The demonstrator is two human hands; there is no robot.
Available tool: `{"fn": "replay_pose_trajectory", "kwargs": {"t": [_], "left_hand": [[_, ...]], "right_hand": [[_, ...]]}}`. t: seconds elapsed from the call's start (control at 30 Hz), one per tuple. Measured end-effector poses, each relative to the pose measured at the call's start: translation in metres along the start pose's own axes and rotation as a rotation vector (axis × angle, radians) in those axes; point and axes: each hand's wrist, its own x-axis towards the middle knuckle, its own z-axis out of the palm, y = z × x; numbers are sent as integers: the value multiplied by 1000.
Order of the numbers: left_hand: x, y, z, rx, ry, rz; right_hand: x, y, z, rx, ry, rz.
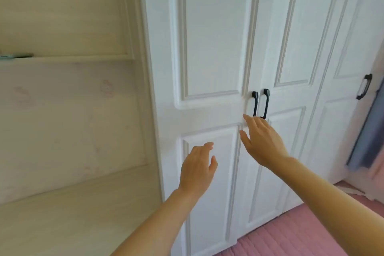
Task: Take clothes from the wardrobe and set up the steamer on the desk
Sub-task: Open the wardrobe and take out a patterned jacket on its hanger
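Observation:
A white panelled wardrobe (212, 33) fills the middle of the head view, its doors closed. Two black handles (255, 103) sit side by side where the middle doors meet. My right hand (262, 142) is raised just below these handles with fingers straight and spread, its fingertips near the lower end of the left handle, holding nothing. My left hand (198, 169) is lower and further left, in front of the left door's lower panel, fingers relaxed and empty. No clothes and no steamer are in sight.
A third black handle (364, 86) is on a door at the right. A pale wooden shelf unit (68, 58) and a pale wooden surface (68, 214) stand to the left. Pink fabric (291, 235) lies at the bottom right, a blue-grey curtain (367, 135) at the right edge.

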Motion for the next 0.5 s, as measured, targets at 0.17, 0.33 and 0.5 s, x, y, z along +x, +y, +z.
{"fn": "replay_pose_trajectory", "kwargs": {"t": [0.17, 0.33, 0.5], "left_hand": [[43, 30, 38, -67, 10, -11], [85, 51, 74, -134, -3, -35], [122, 67, 98, -251, -28, -85]], "right_hand": [[37, 42, -5, 111, 25, 56], [76, 72, -12, 274, 34, 113], [109, 86, -14, 342, 39, 103]]}}
